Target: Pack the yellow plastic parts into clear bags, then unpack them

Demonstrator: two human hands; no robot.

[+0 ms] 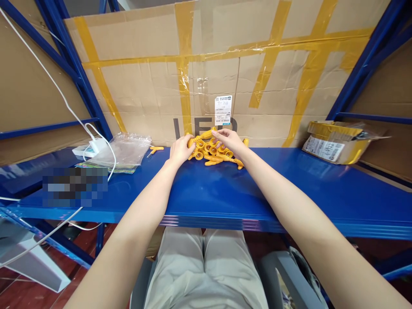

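Several yellow plastic pieces with round cup-like ends lie heaped on the blue shelf, close to the cardboard. My left hand is closed on the left end of a long yellow piece held above the heap. At that piece's right end is my right hand, its thumb and fingertips pressed close to the tip. The fingers of both hands partly cover the pile. A separate yellow piece with a dark end lies to the left, beside a clear plastic bag.
A blue shelf spans the view before a large taped cardboard sheet. An open carton stands at right. White power strip, cable and a blurred dark object are at left. Blue posts flank the shelf.
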